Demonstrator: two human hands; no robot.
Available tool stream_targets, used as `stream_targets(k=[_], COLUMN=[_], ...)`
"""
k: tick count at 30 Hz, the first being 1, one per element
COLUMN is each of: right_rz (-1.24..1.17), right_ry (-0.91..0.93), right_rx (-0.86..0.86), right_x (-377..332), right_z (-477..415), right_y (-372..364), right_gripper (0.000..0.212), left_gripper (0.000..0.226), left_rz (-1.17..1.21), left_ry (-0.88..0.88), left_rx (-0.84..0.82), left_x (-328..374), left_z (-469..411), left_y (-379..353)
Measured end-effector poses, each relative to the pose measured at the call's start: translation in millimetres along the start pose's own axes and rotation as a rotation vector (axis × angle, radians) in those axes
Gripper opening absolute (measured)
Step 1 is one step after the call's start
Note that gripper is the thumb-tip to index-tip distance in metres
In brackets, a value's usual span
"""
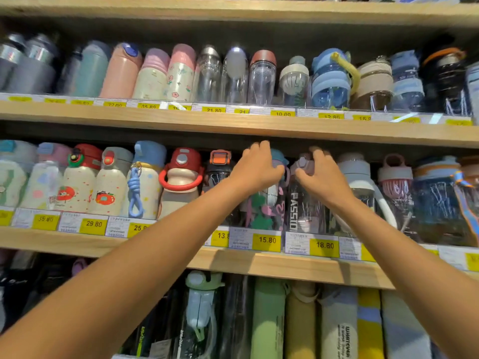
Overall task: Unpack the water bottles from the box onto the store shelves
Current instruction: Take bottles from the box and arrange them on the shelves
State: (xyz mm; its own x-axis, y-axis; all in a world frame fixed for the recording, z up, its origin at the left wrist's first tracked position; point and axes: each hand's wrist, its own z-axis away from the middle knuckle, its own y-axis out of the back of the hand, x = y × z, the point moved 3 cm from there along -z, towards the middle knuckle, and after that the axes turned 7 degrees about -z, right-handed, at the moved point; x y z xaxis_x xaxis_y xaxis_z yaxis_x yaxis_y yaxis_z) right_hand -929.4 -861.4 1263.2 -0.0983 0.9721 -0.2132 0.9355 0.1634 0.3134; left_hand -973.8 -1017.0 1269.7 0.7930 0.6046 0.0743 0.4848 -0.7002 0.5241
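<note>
Left hand (256, 169) curls round the blue-capped, pink-and-green patterned clear bottle (264, 211); right hand (322, 177) clasps the neighbouring mauve-lidded clear "PASSION" bottle (305, 206); both stand upright beneath their grips on the middle wooden shelf (64, 246) (box unseen).

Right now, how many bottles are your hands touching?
2: the left hand grips the blue-capped patterned bottle, the right hand the mauve-capped clear bottle beside it, both on the middle shelf.

Wooden shelves (233, 125) with packed rows of water bottles (121, 71), yellow price tags (267, 242) along the edges.
</note>
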Motion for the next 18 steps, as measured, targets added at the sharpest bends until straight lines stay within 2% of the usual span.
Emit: stream_targets(k=[11,15,18], right_rz=[-0.094,-0.118,-0.145], right_ry=[0.056,0.056,0.052], right_rx=[-0.006,-0.001,-0.003], right_x=[8,14,14], right_z=[-3,-5,-4], right_y=[-4,-6,-7], right_gripper=[0.06,0.058,0.063], left_gripper=[0.061,0.066,0.063], left_rz=[0.018,-0.032,-0.116], left_ry=[0.174,0.139,0.081], left_rx=[-0.047,-0.018,0.066], left_x=[0,3,4], left_z=[-16,-16,-17], left_y=[-6,-8,-8])
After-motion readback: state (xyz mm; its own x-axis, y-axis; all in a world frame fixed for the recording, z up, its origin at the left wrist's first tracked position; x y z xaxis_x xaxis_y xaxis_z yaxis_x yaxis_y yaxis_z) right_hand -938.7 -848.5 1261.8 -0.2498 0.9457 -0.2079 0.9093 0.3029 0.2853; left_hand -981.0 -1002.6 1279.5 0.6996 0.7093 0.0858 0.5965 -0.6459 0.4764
